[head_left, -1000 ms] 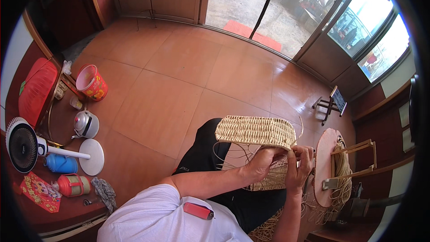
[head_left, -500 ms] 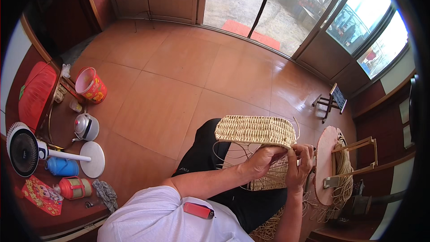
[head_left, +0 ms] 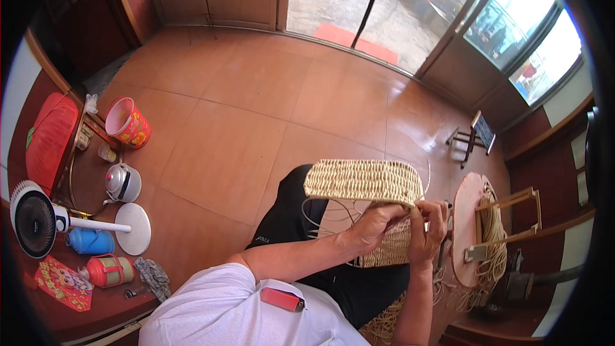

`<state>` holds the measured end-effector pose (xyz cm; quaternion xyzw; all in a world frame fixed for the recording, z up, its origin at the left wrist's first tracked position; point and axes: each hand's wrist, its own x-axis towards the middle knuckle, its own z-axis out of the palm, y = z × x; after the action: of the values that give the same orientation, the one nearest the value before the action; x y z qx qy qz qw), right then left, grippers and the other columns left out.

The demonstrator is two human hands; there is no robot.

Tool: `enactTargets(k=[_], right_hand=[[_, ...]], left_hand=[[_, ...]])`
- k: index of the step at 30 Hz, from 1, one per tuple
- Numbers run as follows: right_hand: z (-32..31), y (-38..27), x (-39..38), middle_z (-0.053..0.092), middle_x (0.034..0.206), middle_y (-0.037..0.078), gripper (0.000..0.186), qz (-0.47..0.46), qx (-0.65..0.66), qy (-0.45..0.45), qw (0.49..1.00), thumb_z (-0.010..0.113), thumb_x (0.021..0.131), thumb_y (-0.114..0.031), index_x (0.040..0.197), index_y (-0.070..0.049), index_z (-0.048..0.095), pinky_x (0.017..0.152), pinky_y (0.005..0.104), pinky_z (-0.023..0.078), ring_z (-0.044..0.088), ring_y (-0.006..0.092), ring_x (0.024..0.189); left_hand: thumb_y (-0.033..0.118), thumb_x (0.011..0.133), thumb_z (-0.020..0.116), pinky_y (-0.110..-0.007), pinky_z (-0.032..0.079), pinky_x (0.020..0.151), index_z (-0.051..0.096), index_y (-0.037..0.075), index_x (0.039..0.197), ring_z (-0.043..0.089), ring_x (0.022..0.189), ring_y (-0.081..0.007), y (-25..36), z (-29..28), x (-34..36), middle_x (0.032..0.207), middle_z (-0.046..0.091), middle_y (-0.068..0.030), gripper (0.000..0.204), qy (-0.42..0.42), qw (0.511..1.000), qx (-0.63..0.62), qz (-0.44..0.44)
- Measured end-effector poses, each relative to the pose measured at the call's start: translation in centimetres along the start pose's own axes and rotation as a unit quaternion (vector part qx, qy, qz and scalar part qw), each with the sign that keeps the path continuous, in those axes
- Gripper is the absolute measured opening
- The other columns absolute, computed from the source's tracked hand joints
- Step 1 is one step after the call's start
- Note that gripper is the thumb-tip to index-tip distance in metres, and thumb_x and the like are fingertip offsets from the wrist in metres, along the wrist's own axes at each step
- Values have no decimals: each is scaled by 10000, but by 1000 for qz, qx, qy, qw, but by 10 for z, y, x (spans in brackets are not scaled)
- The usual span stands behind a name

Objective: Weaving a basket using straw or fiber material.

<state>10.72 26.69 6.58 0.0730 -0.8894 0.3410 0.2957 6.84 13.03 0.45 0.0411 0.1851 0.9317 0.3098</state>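
A woven straw-coloured basket (head_left: 359,178), its sides made of twisted cord, rests tilted over my black-trousered lap. My left hand (head_left: 378,225) grips its near right corner from below, the fingers partly hidden behind the rim. Right beside it, my right hand (head_left: 428,234) is closed on the same corner, thumb and fingers pinched at the rim. Whether a cord end lies inside that pinch I cannot tell. A loose cord end (head_left: 428,176) sticks up past the basket's right end, and thin loops (head_left: 309,214) hang under its left side.
To my right stands a pinkish board with a wooden frame (head_left: 466,230), a bundle of cord (head_left: 492,237) hung on it. A folding stool (head_left: 474,138) is farther off. At left are a fan (head_left: 35,221), a kettle (head_left: 123,182), flasks (head_left: 109,270) and a red bucket (head_left: 129,123).
The basket has risen slightly and shifted a little left in view. Both hands keep their hold at the same corner, the right fingers a bit higher.
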Motion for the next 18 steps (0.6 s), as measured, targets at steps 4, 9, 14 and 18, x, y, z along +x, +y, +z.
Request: enactTargets(k=[4,9,14,18], right_hand=[[3,-6,8,643,965,85,75,-24,0,-15,1000,732,1004,12,1078,5,722,806,360,485,575,216,886],[7,-4,14,714,964,85,110,-24,21,3,1000,770,973,4,1078,-18,749,787,378,526,627,252,891],[6,2,13,699,951,66,132,-8,26,23,999,785,965,4,1090,-26,759,740,351,516,617,207,857],[8,4,11,695,973,58,140,5,39,32,999,801,962,-7,1094,-35,764,742,335,527,622,181,845]], left_hand=[[38,998,693,-343,532,1002,783,55,1146,691,1063,-135,-5,-17,3,1113,770,-23,174,71,997,-17,0],[-44,956,623,-349,533,1014,756,56,1151,692,1063,-168,2,2,2,1148,761,-49,256,121,989,11,80],[22,1045,623,-299,486,1005,717,32,1208,600,1052,-107,2,7,-14,1108,671,-15,188,89,970,196,117],[56,1122,609,-320,523,952,685,-17,1337,606,1030,-104,5,7,-22,1150,696,-36,240,86,933,326,128]])
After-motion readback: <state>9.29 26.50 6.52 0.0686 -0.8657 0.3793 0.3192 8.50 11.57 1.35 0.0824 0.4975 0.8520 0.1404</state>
